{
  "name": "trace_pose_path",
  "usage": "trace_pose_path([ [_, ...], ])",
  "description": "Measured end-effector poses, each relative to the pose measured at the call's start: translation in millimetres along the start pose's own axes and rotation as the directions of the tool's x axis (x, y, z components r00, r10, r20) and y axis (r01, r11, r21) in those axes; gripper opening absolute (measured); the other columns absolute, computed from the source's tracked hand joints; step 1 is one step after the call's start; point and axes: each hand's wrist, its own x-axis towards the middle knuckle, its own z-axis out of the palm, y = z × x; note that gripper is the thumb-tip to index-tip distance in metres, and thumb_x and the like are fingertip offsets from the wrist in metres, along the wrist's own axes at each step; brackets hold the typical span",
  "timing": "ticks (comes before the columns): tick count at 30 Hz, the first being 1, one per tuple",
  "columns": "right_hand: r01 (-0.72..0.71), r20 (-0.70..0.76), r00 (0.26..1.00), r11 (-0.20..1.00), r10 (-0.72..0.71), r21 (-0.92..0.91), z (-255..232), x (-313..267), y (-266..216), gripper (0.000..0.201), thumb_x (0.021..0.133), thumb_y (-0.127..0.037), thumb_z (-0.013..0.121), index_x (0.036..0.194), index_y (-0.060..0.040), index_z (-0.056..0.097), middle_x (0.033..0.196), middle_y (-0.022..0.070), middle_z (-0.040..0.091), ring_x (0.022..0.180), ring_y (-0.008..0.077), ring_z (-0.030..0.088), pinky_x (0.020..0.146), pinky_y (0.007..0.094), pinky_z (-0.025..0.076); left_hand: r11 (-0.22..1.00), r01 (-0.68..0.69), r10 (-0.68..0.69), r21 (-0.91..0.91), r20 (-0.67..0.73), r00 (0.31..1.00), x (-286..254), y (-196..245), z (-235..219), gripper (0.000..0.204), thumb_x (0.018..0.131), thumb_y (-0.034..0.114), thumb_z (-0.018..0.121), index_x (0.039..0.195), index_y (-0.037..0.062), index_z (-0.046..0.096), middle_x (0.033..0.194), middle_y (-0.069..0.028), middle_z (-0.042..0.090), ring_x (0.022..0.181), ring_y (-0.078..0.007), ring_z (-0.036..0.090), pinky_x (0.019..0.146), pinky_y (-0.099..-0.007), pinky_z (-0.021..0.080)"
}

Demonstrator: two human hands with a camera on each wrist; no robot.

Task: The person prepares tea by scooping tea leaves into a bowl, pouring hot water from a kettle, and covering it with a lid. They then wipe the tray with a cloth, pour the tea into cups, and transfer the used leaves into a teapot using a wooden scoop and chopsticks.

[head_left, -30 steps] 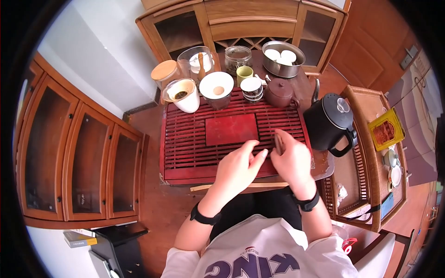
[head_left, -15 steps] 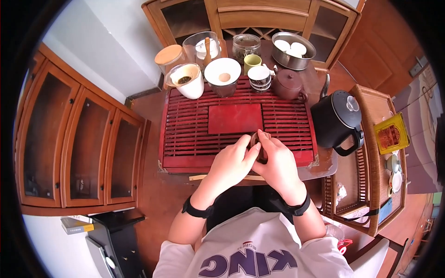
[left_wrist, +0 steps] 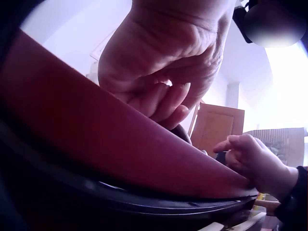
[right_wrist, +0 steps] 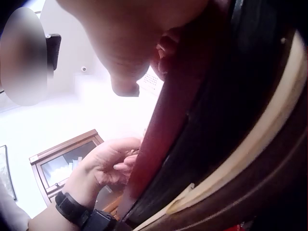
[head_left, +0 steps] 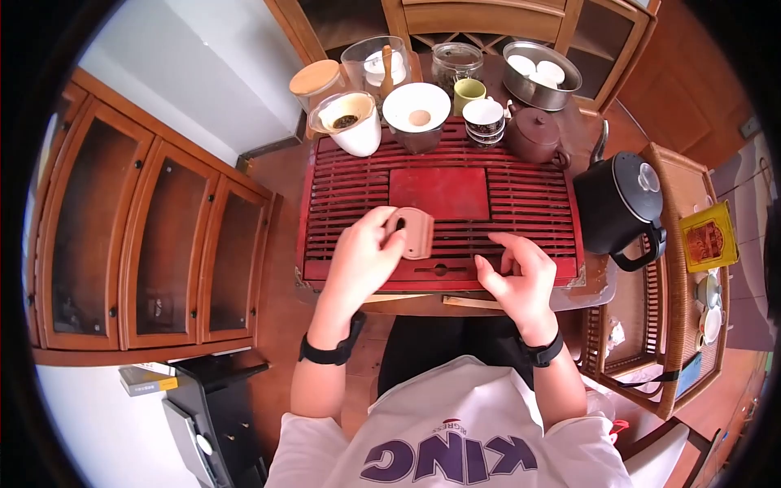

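Note:
My left hand [head_left: 364, 250] pinches a small brown slab [head_left: 417, 232] with rounded corners, a dark hole and layered-looking edges. The slab stands tilted over the front left-middle of the red slatted tea tray [head_left: 346, 274]. To its right, my right hand [head_left: 521, 274] hovers near the tray's front edge, fingers loosely bent and holding nothing. In the left wrist view the curled fingers of the left hand [left_wrist: 163, 62] show behind the tray's red side, which mostly hides the slab. The right wrist view has the right hand [right_wrist: 139, 38] at the same edge, fingertips partly hidden.
Along the tray's back stand a white pitcher [head_left: 358, 134], a white funnel-shaped strainer [head_left: 431, 98], stacked small cups [head_left: 485, 122] and a brown teapot [head_left: 533, 134]. Behind are a green cup [head_left: 469, 93], jars and a metal pot [head_left: 561, 98]. A black kettle [head_left: 622, 199] stands right.
The slab was in my right hand, then between both hands. My left hand now holds it farther left, and the right hand has let go and moved right. The head view has shifted.

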Motion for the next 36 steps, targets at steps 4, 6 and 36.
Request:
trace_pose_path([
  [4, 0.183, -0.06, 0.981, 0.981, -0.187, -0.065, 1.1, -0.6, 1.0, 0.024, 0.069, -0.02, 0.083, 0.085, -0.006, 0.07, 0.056, 0.0018, 0.05, 0.05, 0.017, 0.052, 0.048, 0.0304, 0.043, 0.991, 0.08, -0.072, 0.108, -0.08, 0.994, -8.9, -13.0, -35.1, 0.029, 0.09, 0.008, 0.063, 0.118, 0.0015, 0.062, 0.073, -0.0083, 0.067, 0.062, -0.007, 0.055, 0.06, -0.0259, 0.045],
  [6, 0.195, -0.067, 0.977, 0.978, -0.2, -0.074, 1.1, -0.4, 1.6, 0.023, 0.069, -0.02, 0.082, 0.082, -0.0067, 0.069, 0.056, 0.0019, 0.051, 0.05, 0.018, 0.053, 0.047, 0.0307, 0.043, 0.999, 0.045, -0.043, 0.02, -0.11, 0.993, -10.3, -27.1, -51.5, 0.03, 0.091, 0.008, 0.062, 0.121, 0.0014, 0.061, 0.081, -0.007, 0.07, 0.067, -0.0066, 0.057, 0.064, -0.025, 0.047],
  [36, 0.254, -0.068, 0.96, 0.95, -0.27, -0.183, 5.9, -2.1, 2.7, 0.02, 0.068, -0.022, 0.081, 0.072, -0.0087, 0.066, 0.061, 0.0038, 0.055, 0.054, 0.0224, 0.057, 0.05, 0.0327, 0.048, 0.772, -0.189, 0.188, 0.607, 0.066, 0.98, -5.3, 42.9, 14.7, 0.038, 0.097, 0.019, 0.051, 0.131, 0.0037, 0.05, 0.078, -0.0242, 0.067, 0.073, -0.0409, 0.068, 0.066, -0.0506, 0.054],
])
